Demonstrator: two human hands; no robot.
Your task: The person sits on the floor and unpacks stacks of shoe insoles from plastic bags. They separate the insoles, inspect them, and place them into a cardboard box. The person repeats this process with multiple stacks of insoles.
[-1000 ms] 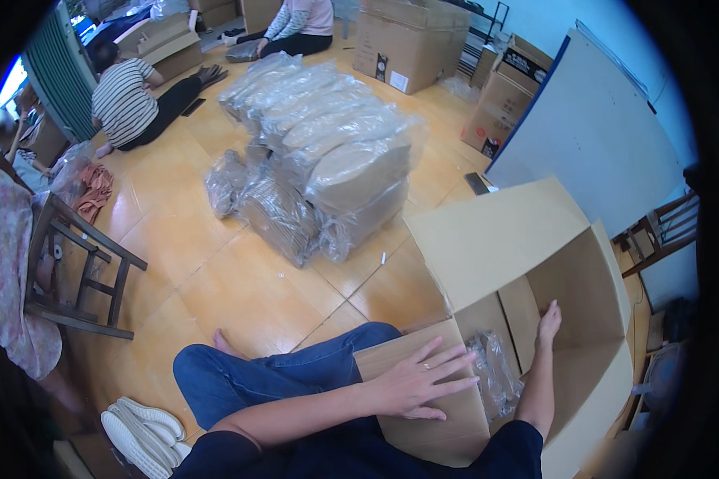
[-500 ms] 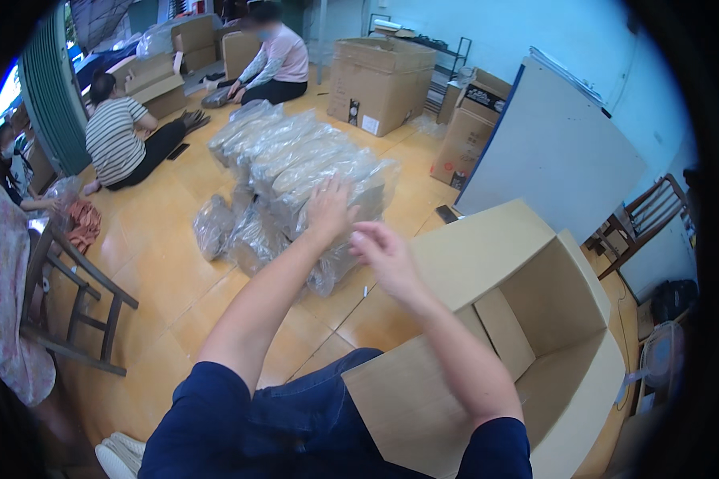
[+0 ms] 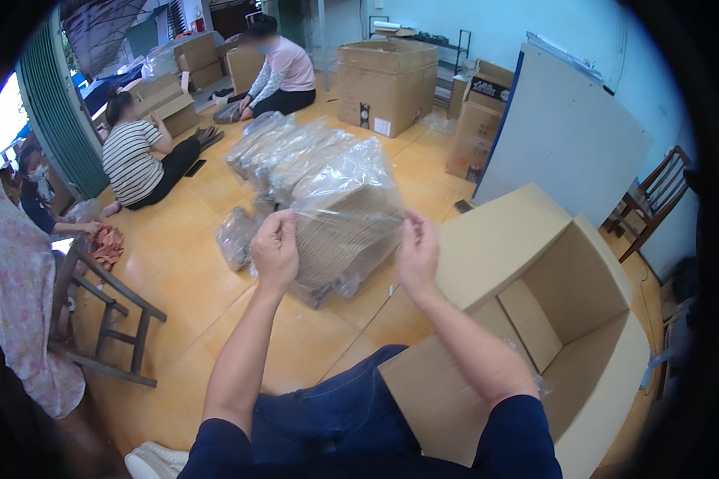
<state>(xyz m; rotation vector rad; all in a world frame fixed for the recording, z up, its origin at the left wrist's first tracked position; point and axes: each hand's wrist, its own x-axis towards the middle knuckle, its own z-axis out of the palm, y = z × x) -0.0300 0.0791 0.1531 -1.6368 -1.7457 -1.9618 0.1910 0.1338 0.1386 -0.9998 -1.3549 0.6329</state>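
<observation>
My left hand (image 3: 276, 251) and my right hand (image 3: 418, 251) pinch opposite sides of a clear plastic bag (image 3: 347, 227), with grey-brown, ribbed-looking contents in it. The bag is tilted, its loose clear film standing up at the far end. What exactly lies inside I cannot make out. Just beyond it, a row of similar filled plastic bags (image 3: 295, 156) is heaped on the floor. A smaller filled bag (image 3: 236, 238) lies left of my left hand. To the right of my right hand stands an open cardboard carton (image 3: 487, 247), tipped toward me, its flaps spread.
A dark wooden stool frame (image 3: 108, 319) lies at the left beside a flowered cloth (image 3: 20, 279). Several people sit on the floor at the far left and back. Big cartons (image 3: 387, 88) and a grey board (image 3: 555, 140) stand along the right. A wooden chair (image 3: 655, 199) is beyond.
My left hand lay on the bags and my right hovered beside it. Now the hands are farther apart, closed on the two sides of one bag, which is tilted up. The view has shifted slightly.
</observation>
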